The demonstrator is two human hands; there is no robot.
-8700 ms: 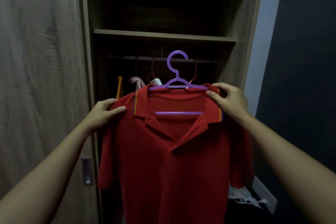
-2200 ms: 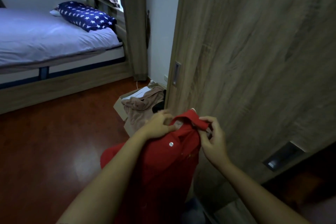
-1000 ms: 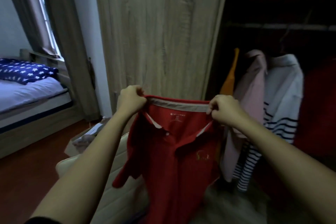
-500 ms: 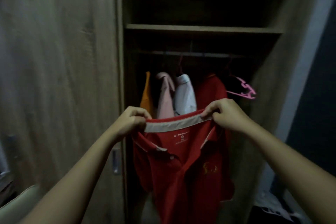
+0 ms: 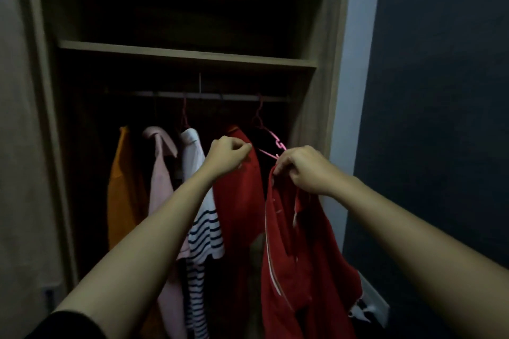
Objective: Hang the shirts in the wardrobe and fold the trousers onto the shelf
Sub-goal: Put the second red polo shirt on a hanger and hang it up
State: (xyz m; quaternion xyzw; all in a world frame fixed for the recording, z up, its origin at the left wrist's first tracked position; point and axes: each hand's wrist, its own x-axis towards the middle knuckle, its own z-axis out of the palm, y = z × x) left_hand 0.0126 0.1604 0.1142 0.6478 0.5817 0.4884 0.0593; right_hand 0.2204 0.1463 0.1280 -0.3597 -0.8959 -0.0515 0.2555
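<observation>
Our right hand (image 5: 300,170) pinches the collar of the red shirt (image 5: 294,261), which dangles just below the pink hanger (image 5: 272,146) on the rail (image 5: 209,96). Our left hand (image 5: 228,155) is curled at the shoulder of the hung red polo (image 5: 237,201); we cannot tell whether it grips.

Both my arms reach forward and up toward the pink hanger (image 5: 271,146), forearms bare; a dark sleeve (image 5: 68,325) shows at my left upper arm. My left hand (image 5: 228,155) is just left of the hanger at about its height, its back towards me, fingers curled in with the thumb against them. I cannot tell whether it pinches anything. My right hand (image 5: 303,170) sits just below and right of the hanger, fingers curled, pinching the top edge of the red shirt (image 5: 289,256) that dangles from it. The hands are near each other but apart.
</observation>
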